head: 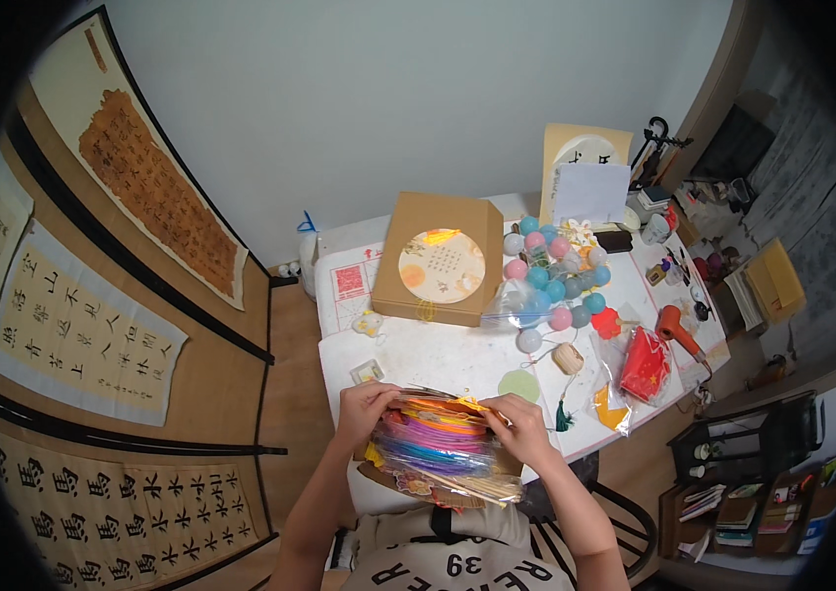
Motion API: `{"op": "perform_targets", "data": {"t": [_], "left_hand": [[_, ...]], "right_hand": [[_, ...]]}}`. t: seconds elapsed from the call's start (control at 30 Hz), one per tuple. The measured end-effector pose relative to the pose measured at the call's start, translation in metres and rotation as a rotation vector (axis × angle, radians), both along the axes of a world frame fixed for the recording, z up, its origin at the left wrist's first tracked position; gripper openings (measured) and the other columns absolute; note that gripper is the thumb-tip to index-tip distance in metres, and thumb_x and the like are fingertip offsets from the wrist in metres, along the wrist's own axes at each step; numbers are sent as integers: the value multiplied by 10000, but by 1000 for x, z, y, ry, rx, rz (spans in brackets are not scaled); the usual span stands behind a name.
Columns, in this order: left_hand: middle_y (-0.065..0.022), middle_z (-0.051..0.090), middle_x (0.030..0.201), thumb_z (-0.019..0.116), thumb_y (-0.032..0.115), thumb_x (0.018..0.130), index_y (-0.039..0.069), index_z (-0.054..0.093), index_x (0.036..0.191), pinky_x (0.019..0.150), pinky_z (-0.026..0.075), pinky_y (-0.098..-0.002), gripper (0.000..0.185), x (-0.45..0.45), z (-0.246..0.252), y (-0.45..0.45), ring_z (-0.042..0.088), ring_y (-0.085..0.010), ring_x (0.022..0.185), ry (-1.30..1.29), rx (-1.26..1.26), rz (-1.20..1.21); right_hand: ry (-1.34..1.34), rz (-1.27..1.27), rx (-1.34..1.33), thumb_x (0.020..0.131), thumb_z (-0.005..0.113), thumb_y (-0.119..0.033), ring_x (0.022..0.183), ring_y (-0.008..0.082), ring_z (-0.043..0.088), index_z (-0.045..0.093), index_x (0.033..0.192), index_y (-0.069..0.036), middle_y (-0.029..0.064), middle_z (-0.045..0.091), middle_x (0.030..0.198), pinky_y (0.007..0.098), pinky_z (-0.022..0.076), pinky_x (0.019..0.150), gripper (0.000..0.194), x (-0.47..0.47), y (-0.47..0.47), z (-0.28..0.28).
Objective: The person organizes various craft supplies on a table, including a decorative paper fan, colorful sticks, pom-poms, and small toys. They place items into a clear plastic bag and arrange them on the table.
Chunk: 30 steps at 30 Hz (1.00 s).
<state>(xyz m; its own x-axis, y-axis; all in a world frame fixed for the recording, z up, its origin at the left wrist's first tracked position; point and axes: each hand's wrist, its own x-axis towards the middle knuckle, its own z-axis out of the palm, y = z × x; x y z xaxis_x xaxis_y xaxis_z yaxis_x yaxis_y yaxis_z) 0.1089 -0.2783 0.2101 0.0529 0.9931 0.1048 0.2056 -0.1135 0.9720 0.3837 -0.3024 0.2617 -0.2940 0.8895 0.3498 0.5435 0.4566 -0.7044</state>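
Note:
A thick stack of bright, multicoloured round pieces in clear plastic wrapping [440, 436] lies before me at the near table edge. My left hand [368, 414] pinches the upper left edge of this stack between thumb and fingers. At its upper right, my right hand [518, 428] grips the edge beside a yellow-orange part. Thin wooden sticks [488, 486] stick out along the lower side of the bundle. Brown cardboard [388, 479] shows beneath the stack, partly hidden by it. What exactly the folded pieces are cannot be made out.
Ahead stands a cardboard box [447, 314] with a round decorated disc [442, 266] on top. Pastel balls [554, 288] cluster right of it. Farther right lie a red packet [645, 362] and an orange hair dryer [680, 332]. Calligraphy scrolls [86, 325] hang at left.

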Motion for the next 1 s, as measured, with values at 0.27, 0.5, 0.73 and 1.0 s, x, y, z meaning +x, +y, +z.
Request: {"op": "perform_targets", "data": {"t": [0.27,0.5,0.73,1.0], "left_hand": [[-86,656,763,620,15,831,-29,683,913,604,474,-254,113,-12,-7,3,582,-142,589,6,-12,-32],[-104,673,843,611,0,776,6,689,885,784,480,-354,134,-9,0,4,608,-254,768,545,374,-73],[-133,658,906,605,-59,756,-9,682,897,794,499,-340,168,-14,2,4,626,-286,883,382,287,-151],[-147,617,1084,631,29,750,2,619,1054,860,468,-365,305,-11,19,1,584,-287,981,430,197,-124]], "right_hand": [[1,86,81,755,642,-16,749,268,624,655,910,-17,113,647,803,347,510,671,155,-14,16,21],[-111,103,-62,749,625,-11,756,289,621,662,890,-40,123,645,798,373,510,678,149,-8,23,5],[-200,202,-96,759,602,-18,777,296,624,660,915,-48,132,642,788,380,512,688,169,-11,15,3],[-64,133,-140,764,681,-100,926,302,614,617,1108,-46,138,644,991,356,501,794,354,-4,8,18]]}}
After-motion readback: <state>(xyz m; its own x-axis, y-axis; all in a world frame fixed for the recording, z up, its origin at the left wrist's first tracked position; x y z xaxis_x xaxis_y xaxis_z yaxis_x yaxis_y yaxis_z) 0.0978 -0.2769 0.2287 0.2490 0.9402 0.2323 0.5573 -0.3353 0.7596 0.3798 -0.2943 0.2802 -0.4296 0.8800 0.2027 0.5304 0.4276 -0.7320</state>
